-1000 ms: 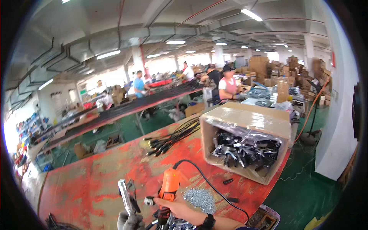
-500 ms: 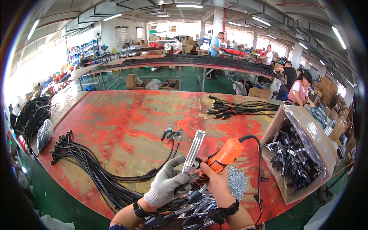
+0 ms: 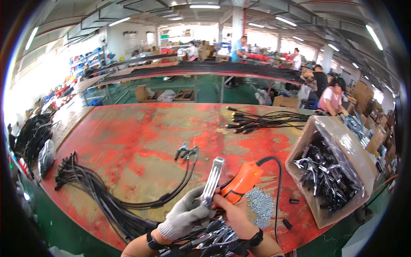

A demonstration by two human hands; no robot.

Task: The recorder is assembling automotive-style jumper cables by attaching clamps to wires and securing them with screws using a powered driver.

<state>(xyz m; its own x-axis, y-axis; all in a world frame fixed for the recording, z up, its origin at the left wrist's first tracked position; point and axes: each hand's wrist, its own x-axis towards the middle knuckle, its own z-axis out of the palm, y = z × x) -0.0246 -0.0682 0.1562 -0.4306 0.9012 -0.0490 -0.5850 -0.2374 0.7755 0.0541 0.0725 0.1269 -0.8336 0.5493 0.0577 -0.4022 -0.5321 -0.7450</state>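
My left hand (image 3: 184, 216), in a light grey knit glove, is closed around the lower end of a silver metal clamp (image 3: 212, 177), which points upward. My right hand (image 3: 236, 216) is bare and closed against the lower end of an orange corded power screwdriver (image 3: 243, 183); its tip is hidden behind the hands and clamp. Both hands nearly meet at the clamp's base. Below them lies a pile of silver clamps with black parts (image 3: 222, 235). Small silver screws (image 3: 261, 205) are heaped to the right of my right hand.
On the red, worn table (image 3: 128, 132) lie a black cable bundle (image 3: 94, 188), a cable with two clips (image 3: 186, 152) and more cables (image 3: 261, 119). A cardboard box (image 3: 312, 210) of clamps stands at right. The screwdriver's cord (image 3: 279, 192) runs nearby. People work beyond the table.
The clamp and screwdriver have moved slightly down and left in the picture. My right hand has come closer to the clamp's base. The whole view has shifted a little.
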